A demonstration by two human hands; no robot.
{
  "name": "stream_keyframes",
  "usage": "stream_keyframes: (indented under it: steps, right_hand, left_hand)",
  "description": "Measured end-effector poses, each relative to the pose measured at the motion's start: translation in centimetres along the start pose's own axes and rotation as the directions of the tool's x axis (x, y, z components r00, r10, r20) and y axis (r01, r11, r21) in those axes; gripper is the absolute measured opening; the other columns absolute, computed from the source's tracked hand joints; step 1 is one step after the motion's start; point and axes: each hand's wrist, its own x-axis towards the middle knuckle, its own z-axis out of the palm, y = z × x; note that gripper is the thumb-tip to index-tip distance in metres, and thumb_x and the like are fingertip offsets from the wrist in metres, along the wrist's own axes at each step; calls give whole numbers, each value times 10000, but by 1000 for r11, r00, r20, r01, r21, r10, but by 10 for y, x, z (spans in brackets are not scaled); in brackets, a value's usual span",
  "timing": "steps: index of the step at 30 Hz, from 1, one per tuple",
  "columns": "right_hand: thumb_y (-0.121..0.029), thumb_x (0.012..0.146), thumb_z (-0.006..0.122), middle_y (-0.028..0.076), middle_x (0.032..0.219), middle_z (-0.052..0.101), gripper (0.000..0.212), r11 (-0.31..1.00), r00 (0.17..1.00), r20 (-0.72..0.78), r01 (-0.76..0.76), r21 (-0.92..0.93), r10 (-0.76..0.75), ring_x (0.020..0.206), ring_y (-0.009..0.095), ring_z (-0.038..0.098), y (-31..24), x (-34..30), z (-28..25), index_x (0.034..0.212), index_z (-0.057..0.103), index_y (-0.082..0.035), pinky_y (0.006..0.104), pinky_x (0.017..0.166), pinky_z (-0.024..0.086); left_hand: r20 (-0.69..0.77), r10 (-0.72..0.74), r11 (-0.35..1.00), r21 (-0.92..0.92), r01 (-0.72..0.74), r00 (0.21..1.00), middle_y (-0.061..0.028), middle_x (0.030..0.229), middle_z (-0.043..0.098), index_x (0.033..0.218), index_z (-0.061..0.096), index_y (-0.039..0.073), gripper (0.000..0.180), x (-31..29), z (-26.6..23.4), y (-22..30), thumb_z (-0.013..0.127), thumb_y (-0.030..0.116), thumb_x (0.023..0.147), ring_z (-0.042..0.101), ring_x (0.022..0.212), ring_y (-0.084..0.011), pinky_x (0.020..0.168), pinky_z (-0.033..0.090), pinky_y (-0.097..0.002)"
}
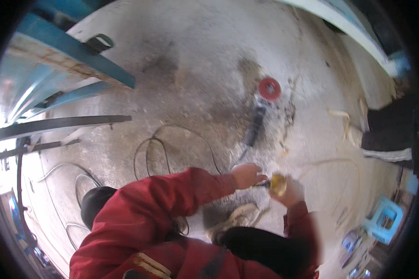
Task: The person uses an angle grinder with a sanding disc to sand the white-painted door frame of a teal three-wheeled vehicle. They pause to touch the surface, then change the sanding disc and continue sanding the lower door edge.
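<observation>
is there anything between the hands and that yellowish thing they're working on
Nothing visible. The left hand and right hand already meet at the small yellowish object, with a dark tool tip between the left hand and it. The picture is too blurred to tell the grip. The grinder with the red disc lies apart on the floor.

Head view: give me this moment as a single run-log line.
left hand: gripping dark handle | right hand: holding yellowish tool | angle grinder with red disc: on concrete floor | blue stool: right

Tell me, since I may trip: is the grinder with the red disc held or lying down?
Lying down: the angle grinder rests flat on the concrete floor, apart from both hands.
</observation>
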Motion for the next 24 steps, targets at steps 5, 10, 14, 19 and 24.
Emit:
stream_keyframes:
  steps: [5, 10, 14, 19, 24]
  right_hand:
    - [-761, 616, 734, 211, 975, 696, 874, 998, 900, 430, 70, 7, -66, 939, 390, 666, 22, -11, 37, 1111, 687, -42, 462, 824, 533]
    - [-657, 693, 760, 206, 1183, 643, 831, 994, 959, 283, 55, -99, -25, 1114, 375, 601, 40, 7, 40, 1216, 617, -27, 453, 946, 482]
    - [-597, 722, 782, 184, 1141, 669, 756, 984, 994, 110, 8, 180, -29, 1086, 360, 624, 56, 19, 43, 1191, 618, -28, 453, 946, 490]
    - [-375, 874, 740, 143, 1047, 713, 492, 849, 982, 24, 151, 507, -189, 980, 238, 688, 55, 62, 42, 1174, 630, -1, 371, 790, 553]
    - [-539, 983, 516, 133, 1167, 672, 600, 373, 974, 176, -112, 921, -144, 1096, 243, 641, -3, 98, -38, 1292, 559, -27, 410, 903, 504]
  left_hand:
    - [-597, -28, 885, 358, 298, 802, -159, 1141, 569, 1405, 421, -4, 832, 41, -6, -27, 712, 500, 810, 561, 1129, -331, 951, 455, -431]
    - [-576, -242, 847, 268, 460, 781, -144, 1121, 577, 1361, 411, -44, 937, 77, 5, -46, 854, 397, 663, 600, 1067, -297, 853, 515, -393]
    - [-552, -326, 887, 102, 451, 767, -153, 1111, 588, 1259, 436, -16, 826, 89, 8, -52, 881, 281, 629, 626, 1040, -316, 810, 557, -416]
    - [-467, -368, 929, -153, 336, 804, -211, 1002, 667, 1113, 559, -27, 666, 88, -20, -56, 826, 378, 657, 683, 955, -339, 794, 552, -439]
    - [-80, -186, 752, -653, 89, 979, 5, 681, 604, 893, 692, 23, 392, 63, -50, -11, 722, 396, 777, 592, 645, -127, 578, 499, -326]
